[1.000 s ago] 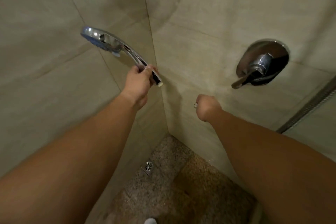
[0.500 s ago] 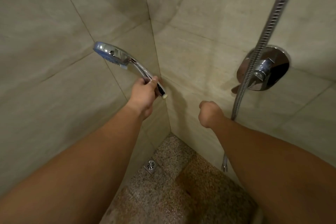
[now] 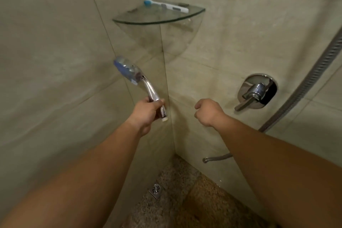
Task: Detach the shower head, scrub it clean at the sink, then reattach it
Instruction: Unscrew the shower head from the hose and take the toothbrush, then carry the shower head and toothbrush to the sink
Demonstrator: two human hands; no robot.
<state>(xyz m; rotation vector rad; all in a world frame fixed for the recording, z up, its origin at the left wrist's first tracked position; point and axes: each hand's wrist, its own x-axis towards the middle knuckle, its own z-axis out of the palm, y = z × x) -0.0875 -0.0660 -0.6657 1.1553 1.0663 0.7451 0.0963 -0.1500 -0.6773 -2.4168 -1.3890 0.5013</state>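
My left hand [image 3: 146, 112] grips the shower head [image 3: 137, 83] by its chrome handle, fingers wrapped round it, spray face tilted up and to the left, near the wall corner. The handle's bottom end sticks out below my fist, free of the hose [image 3: 303, 87]. My right hand [image 3: 208, 111] is a loose fist, fingers curled together, holding nothing, just right of the corner. The hose hangs down the right wall, its loose end [image 3: 205, 159] low near the floor. Tap lever [image 3: 256, 92] on the right wall. Glass corner shelf [image 3: 159, 20] above, far, with a toothbrush [image 3: 165, 5] on it. Floor drain [image 3: 155, 189] near the corner.
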